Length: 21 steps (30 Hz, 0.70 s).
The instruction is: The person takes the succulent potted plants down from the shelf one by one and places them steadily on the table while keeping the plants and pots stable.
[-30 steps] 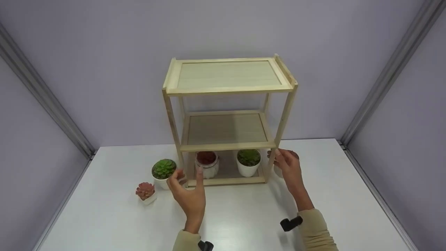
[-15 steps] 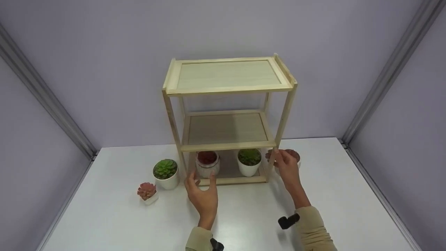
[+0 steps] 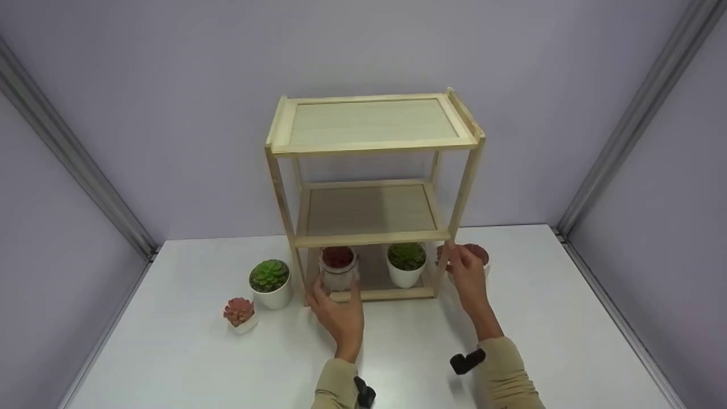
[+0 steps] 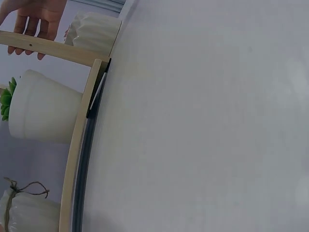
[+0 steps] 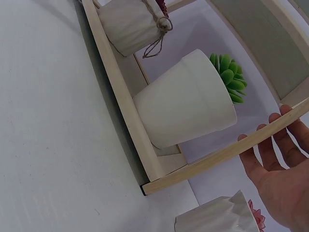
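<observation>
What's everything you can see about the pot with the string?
The pot is whitish with wrinkled sides, maybe ceramic. Brown twine ties its neck, and a dark red plant sits inside. It stands upright on the bottom shelf. The left hand is at its front; I can't tell if it touches.

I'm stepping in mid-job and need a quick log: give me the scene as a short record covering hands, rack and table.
Left hand: at the twine-tied pot; grip unclear
Right hand: holds the right front post of the rack
Bottom shelf: twine-tied pot, white pot with green plant
Table, left of rack: potted green plant, small potted pink plant
Table, right of rack: pale pot with reddish plant
</observation>
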### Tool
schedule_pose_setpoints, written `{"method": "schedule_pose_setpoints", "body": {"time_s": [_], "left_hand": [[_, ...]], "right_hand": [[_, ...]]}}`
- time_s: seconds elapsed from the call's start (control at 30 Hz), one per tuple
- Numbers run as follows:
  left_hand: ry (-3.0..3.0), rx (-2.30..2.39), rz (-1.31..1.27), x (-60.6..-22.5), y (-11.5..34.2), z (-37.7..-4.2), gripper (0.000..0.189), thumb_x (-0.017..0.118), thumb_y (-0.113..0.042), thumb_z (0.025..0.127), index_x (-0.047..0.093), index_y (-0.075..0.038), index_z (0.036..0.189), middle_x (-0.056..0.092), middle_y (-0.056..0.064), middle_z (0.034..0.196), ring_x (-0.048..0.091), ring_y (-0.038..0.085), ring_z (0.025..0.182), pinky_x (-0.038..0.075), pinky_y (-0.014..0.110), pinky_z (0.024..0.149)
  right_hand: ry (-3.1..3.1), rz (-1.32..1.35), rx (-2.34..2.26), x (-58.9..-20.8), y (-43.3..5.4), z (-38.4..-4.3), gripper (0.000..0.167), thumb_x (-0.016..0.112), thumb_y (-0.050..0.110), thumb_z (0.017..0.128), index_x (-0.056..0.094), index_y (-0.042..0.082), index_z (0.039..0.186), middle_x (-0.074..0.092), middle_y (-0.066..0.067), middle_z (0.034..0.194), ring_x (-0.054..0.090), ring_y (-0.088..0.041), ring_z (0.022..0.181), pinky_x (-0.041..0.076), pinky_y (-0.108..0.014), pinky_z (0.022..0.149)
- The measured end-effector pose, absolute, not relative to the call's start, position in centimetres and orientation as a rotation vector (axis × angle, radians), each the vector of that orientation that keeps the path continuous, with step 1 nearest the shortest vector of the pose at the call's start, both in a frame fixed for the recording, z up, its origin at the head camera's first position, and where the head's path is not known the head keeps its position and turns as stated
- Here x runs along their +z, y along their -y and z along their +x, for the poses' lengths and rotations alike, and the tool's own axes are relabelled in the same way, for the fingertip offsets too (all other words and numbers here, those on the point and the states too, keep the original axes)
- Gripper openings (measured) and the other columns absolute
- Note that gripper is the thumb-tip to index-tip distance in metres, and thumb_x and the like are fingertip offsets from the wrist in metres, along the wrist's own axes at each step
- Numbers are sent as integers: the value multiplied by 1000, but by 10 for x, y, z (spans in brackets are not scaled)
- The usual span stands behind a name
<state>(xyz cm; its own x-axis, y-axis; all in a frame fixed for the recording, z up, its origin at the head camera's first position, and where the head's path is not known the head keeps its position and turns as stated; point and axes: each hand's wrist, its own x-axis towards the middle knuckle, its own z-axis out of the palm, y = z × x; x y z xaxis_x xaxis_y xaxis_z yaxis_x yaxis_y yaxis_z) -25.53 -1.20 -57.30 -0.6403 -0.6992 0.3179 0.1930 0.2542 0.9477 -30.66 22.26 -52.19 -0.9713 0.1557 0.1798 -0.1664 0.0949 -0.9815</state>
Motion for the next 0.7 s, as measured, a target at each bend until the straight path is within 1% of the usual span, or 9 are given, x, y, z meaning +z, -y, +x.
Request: {"method": "schedule_pose_setpoints", "body": {"time_s": [0.07,0.13,0.23,0.3,0.4,0.47,0.57,0.67,0.7], "left_hand": [[1761,-1479,476,-574,9,-258,75,89,-27,87,50,-4,146,45,22,147,51,43,135,46,62,109],[1746,-1474,484,-575,7,-261,79,90,-27,86,47,-4,148,43,22,151,46,42,140,43,63,113],[1726,-1462,487,-578,4,-266,83,91,-23,84,44,-4,151,40,23,155,42,42,145,39,64,116],[1716,-1453,491,-579,4,-269,85,91,-21,83,43,-5,152,39,23,156,41,41,146,39,64,116],[1707,-1440,503,-581,3,-273,88,91,-19,83,41,-5,153,38,23,158,43,42,145,42,63,114],[1714,-1430,520,-581,1,-275,89,90,-17,84,38,-5,155,36,23,159,43,41,144,43,63,113],[1736,-1406,540,-581,-3,-280,92,88,-14,84,35,-3,158,34,24,160,44,43,144,45,63,112],[1755,-1381,566,-580,-7,-287,94,88,-14,83,34,1,159,34,27,159,42,44,145,43,62,115],[1756,-1378,575,-580,-8,-290,96,89,-14,83,33,3,159,34,27,159,41,44,146,42,62,116]], "right_hand": [[2123,15,1979,-522,-223,-307,47,49,35,113,72,-5,123,70,-25,127,72,-16,111,58,-47,105],[2122,11,1983,-523,-224,-307,47,49,35,113,72,-4,123,70,-25,127,71,-13,110,56,-51,107],[2110,6,1994,-523,-223,-307,47,49,35,113,72,-5,122,72,-22,123,71,-14,109,57,-50,106],[2108,5,2000,-524,-221,-308,47,49,35,113,72,-5,121,73,-16,119,71,-15,109,58,-48,105],[2094,27,2021,-524,-218,-309,46,49,33,113,71,-6,120,74,-10,114,71,-22,113,57,-50,106],[2092,36,2026,-524,-218,-309,46,48,33,113,72,-6,119,74,-9,113,70,-27,116,56,-52,108],[2084,26,2029,-525,-219,-308,47,48,34,113,72,-6,118,73,-12,113,69,-35,119,55,-54,108],[2085,-2,2025,-525,-220,-308,49,49,36,113,72,-6,119,74,-12,113,69,-35,120,57,-52,107],[2088,-10,2026,-525,-221,-308,50,48,37,113,72,-6,121,74,-11,112,70,-32,119,57,-50,106]]}}
